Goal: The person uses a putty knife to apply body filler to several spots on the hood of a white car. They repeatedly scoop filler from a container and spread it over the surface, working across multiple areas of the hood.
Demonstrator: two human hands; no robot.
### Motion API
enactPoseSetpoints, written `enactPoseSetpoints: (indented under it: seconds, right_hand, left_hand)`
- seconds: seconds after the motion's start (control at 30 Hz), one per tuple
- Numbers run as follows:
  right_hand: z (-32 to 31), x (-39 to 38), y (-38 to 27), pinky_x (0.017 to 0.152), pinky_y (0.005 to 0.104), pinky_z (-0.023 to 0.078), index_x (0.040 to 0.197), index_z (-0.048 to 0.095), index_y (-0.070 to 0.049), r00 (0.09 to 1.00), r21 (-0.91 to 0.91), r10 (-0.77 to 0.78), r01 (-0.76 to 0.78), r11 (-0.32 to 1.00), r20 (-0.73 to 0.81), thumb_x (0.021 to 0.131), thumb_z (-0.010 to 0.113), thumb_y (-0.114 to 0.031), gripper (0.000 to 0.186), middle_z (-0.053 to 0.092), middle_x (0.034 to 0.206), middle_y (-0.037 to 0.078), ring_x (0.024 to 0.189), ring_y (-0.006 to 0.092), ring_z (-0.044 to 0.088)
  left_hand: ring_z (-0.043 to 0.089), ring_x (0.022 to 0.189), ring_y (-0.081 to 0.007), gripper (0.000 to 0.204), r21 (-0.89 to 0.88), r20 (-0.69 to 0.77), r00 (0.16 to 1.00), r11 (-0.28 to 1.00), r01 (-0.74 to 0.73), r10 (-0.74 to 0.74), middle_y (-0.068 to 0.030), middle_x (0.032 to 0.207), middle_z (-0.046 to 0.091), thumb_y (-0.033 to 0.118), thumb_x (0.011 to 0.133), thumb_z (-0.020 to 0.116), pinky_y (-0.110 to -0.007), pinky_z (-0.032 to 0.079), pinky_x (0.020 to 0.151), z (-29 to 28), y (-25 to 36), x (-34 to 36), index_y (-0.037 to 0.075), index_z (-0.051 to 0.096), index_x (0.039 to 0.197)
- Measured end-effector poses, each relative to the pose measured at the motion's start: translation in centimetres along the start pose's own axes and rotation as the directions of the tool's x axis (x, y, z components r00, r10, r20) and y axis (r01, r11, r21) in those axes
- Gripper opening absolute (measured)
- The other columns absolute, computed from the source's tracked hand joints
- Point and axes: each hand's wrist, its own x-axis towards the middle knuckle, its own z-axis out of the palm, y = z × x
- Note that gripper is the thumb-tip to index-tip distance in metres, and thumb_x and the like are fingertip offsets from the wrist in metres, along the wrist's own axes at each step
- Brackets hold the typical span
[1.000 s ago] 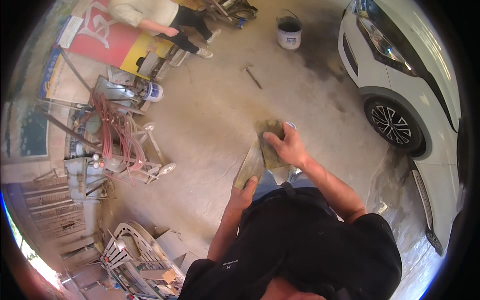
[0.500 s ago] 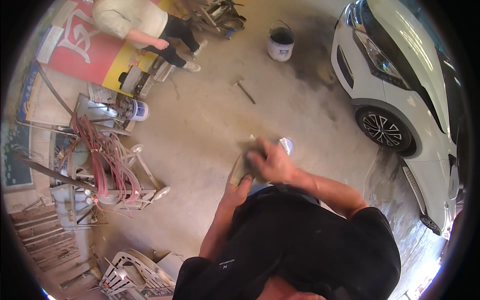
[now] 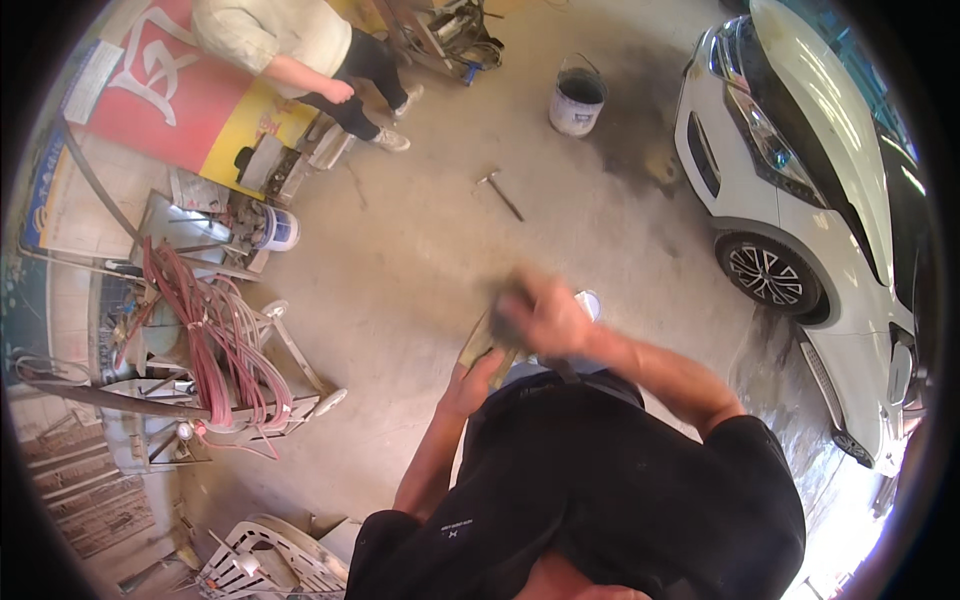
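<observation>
From my distant place, I see that the two hands have come together. One second ago the right hand (image 3: 560, 325) held a dark flat piece opened out to the side; now this hand is blurred and lies over the far end of the flat greenish-brown piece (image 3: 475, 342), in front of the waist. For the work in hand, I judge this means that both hands act on one place and no longer on two separated ones.

The left hand (image 3: 470, 385) has its fingers closed on the near end of the greenish-brown piece, which is held in the air above the concrete floor (image 3: 400, 250). Under the right fingers I see a dark patch, but the blur is strong, so I cannot tell if they grip it or only press.

Just beyond the right hand, a small white container (image 3: 591, 304) shows partly. Farther, toward the far edge of the floor, lie a hammer (image 3: 502, 196) and, behind it to the right, a standing bucket (image 3: 577, 102). A white car (image 3: 775, 180) stands along the floor's right side.
</observation>
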Motion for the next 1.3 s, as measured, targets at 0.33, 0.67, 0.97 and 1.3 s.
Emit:
enactPoseSetpoints:
  seconds: [0.33, 0.67, 0.97, 1.3]
  right_hand:
    - [-1.5, 8.1, 0.5, 0.075, 0.0425, 0.059, 0.120, 0.063, 0.001, 0.996, 0.171, 0.057, -0.044, 0.984, -0.073, 0.097, 0.072, -0.020, 0.033, 0.072, 0.091, 0.022, 0.091, 0.0362, 0.075]
    - [-10.1, 22.8, 2.7, 0.080, 0.0347, 0.057, 0.122, 0.065, 0.005, 0.953, 0.552, 0.197, -0.038, 0.833, -0.231, 0.101, 0.071, -0.019, 0.033, 0.074, 0.098, 0.009, 0.087, 0.0141, 0.068]
    - [-15.1, 29.5, 3.0, 0.082, 0.0317, 0.058, 0.123, 0.063, 0.006, 0.898, 0.762, 0.369, -0.061, 0.645, -0.241, 0.103, 0.071, -0.018, 0.032, 0.074, 0.108, 0.009, 0.094, 0.0128, 0.068]
    - [-17.5, 33.0, 4.3, 0.074, 0.0360, 0.056, 0.128, 0.060, 0.006, 0.876, 0.452, 0.132, 0.106, 0.885, -0.463, 0.099, 0.072, -0.015, 0.038, 0.074, 0.093, 0.016, 0.084, 0.0196, 0.070]
  left_hand:
    - [0.054, 0.131, -0.0166, 0.065, 0.205, 0.084, 0.986, 0.971, 0.126, -0.146, -0.0070, 0.144, 0.059, 0.054, 0.115, 0.040, -0.036, 0.045, 0.111, -6.4, 1.0, 7.3, 0.001, 0.049, 0.152]
    - [0.061, 0.121, -0.0183, 0.065, 0.060, -0.219, 0.974, 0.997, -0.049, 0.061, -0.0110, 0.137, 0.062, 0.050, 0.113, 0.048, -0.038, 0.051, 0.103, -2.1, 10.9, 25.0, -0.003, 0.048, 0.151]
    - [0.063, 0.090, -0.0171, 0.034, 0.516, -0.251, 0.829, 0.794, -0.322, 0.499, -0.0081, 0.114, 0.068, 0.021, 0.109, 0.056, -0.037, 0.052, 0.079, 0.3, 12.5, 33.7, -0.005, 0.059, 0.131]
    - [0.070, 0.080, -0.0395, 0.023, 0.714, 0.171, 0.922, 0.601, -0.359, 0.348, -0.0211, 0.090, 0.070, 0.018, 0.107, 0.058, -0.046, 0.053, 0.069, -1.0, 16.7, 40.3, -0.003, 0.066, 0.109]
